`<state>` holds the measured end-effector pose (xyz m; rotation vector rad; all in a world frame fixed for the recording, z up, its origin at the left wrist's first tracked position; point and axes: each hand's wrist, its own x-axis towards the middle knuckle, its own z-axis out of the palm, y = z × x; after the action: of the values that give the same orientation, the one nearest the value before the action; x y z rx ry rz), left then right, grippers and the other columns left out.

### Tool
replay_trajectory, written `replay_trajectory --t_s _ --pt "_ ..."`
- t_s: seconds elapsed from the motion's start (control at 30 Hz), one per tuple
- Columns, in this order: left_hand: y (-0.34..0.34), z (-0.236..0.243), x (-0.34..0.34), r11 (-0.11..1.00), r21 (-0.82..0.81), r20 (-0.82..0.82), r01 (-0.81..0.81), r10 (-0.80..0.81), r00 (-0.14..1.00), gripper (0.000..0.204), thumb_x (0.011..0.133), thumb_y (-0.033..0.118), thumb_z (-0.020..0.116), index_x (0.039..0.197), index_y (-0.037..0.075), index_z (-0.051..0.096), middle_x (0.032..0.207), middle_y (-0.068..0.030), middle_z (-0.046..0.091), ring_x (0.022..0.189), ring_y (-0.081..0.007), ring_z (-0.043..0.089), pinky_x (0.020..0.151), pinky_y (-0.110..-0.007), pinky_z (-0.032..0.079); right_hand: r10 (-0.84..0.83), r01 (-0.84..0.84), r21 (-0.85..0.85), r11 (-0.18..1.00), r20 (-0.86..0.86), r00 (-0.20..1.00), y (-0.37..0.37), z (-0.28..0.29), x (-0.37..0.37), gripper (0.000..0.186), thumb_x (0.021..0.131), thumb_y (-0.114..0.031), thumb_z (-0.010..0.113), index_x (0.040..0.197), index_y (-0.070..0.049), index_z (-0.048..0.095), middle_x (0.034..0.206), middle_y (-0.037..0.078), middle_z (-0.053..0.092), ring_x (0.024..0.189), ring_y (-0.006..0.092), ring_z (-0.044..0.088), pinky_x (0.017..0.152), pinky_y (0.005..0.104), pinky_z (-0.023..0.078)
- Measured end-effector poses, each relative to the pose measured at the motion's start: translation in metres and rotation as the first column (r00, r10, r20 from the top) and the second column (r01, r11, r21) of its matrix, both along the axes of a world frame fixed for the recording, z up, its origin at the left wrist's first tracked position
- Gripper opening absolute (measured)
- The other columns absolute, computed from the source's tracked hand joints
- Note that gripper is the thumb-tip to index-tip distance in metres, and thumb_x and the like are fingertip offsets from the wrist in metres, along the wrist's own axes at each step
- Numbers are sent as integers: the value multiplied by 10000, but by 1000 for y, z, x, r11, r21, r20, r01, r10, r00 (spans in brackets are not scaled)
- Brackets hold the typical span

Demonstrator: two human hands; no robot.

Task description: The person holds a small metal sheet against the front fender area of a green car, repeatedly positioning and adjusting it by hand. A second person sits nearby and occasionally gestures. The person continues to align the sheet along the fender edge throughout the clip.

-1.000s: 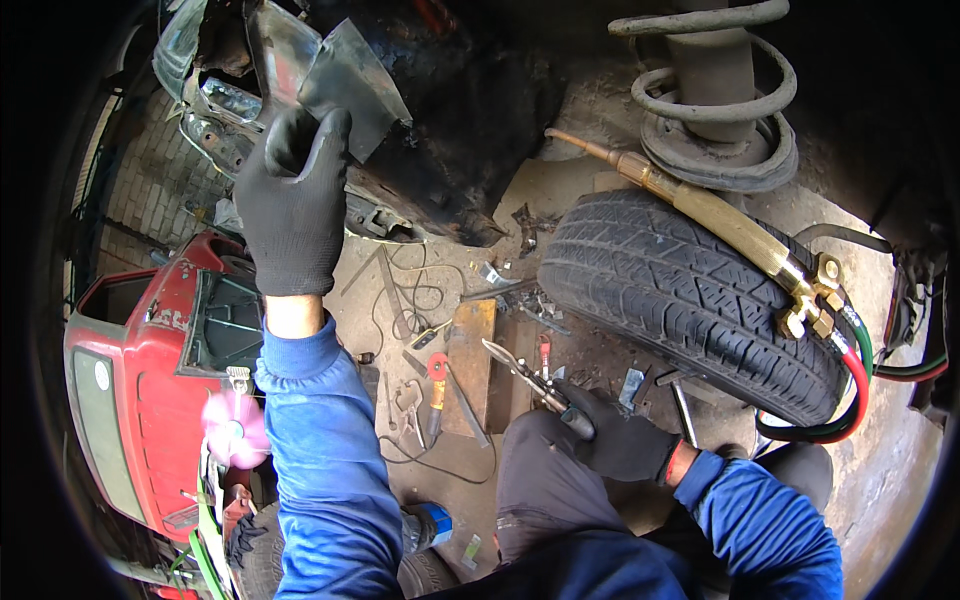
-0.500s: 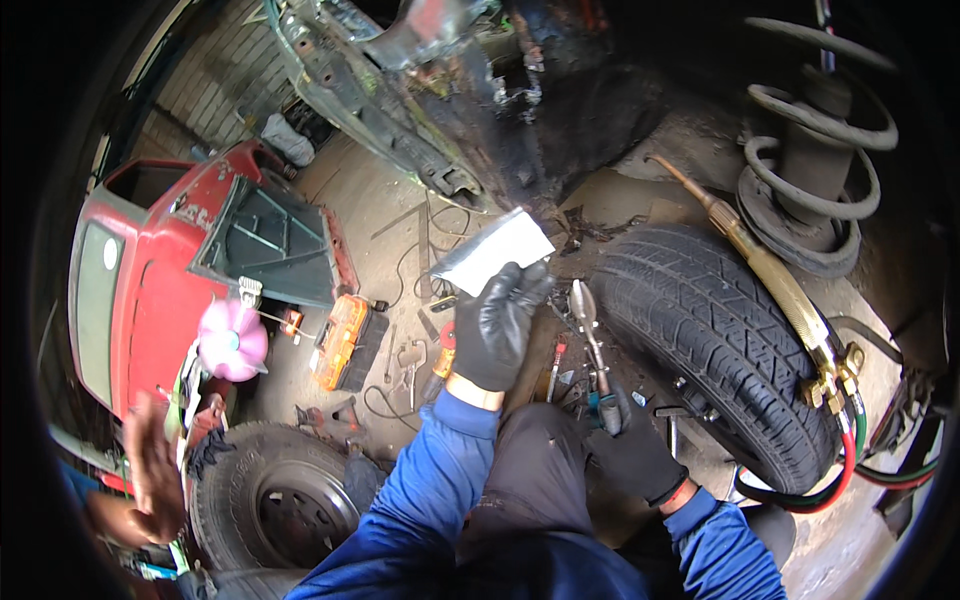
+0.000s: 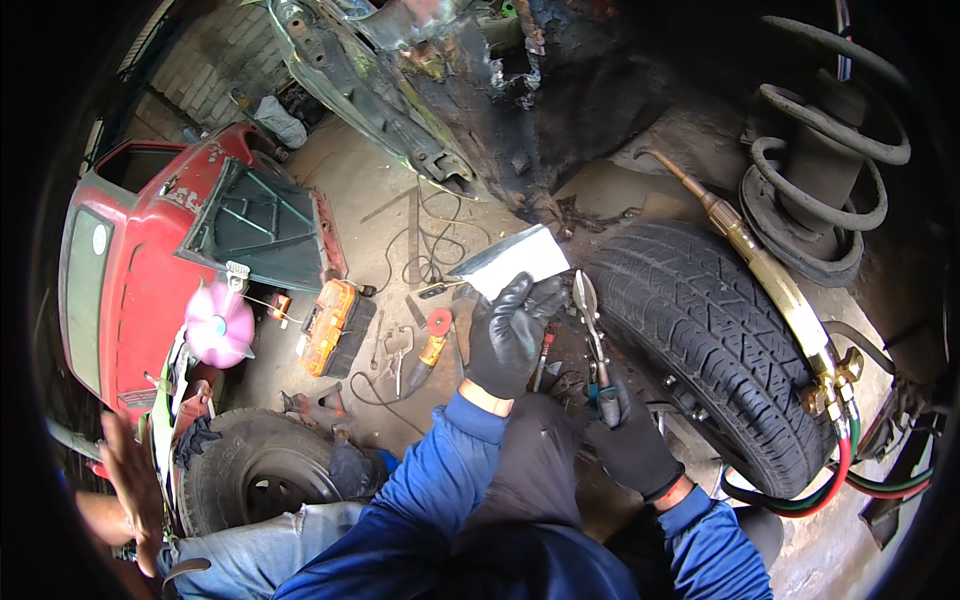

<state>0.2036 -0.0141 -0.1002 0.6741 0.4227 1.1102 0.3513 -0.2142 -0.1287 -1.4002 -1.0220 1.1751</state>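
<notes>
Left of the standing tyre (image 3: 700,340), the gloved left hand (image 3: 507,335) has its fingers closed on the lower edge of a bright flat sheet (image 3: 515,262), long axis rising slightly toward the tyre. Between sheet and tyre, snips (image 3: 587,300) point forward, tips just beside the sheet's tyre-side corner; contact cannot be determined. The right hand (image 3: 630,445), left of the tyre's near end, is clamped around the snips' handles, farther from the sheet.

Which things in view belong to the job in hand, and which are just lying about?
In hand:
sheet, in the left grip
snips, in the right grip

Lying about, as far as I can judge:
toolbox
grinder
right-hand tyre
torch, unheld, so its part is unclear
</notes>
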Motion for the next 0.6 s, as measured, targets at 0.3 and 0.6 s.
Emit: replay_trajectory --t_s 0.3,0.6 --pt "-1 -10 -9 999 -33 44 -31 32 998 270 1161 143 609 1365 -25 662 1346 -232 729 1283 -421 733 1203 -632 547 49 -44 -54 998 101 994 1 -1 5 827 948 -161 754 1701 -28 438 1267 130 670 1133 226 649 1030 408 543" --pt "-12 -19 0 993 112 16 -35 33 999 282 1136 117 640 1380 -19 678 1306 -189 754 1214 -361 758 1155 -574 576 16 -17 8 1000 93 996 3 3 4 840 946 -147 735 1715 -29 419 1409 209 653 1272 316 655 1120 449 518"
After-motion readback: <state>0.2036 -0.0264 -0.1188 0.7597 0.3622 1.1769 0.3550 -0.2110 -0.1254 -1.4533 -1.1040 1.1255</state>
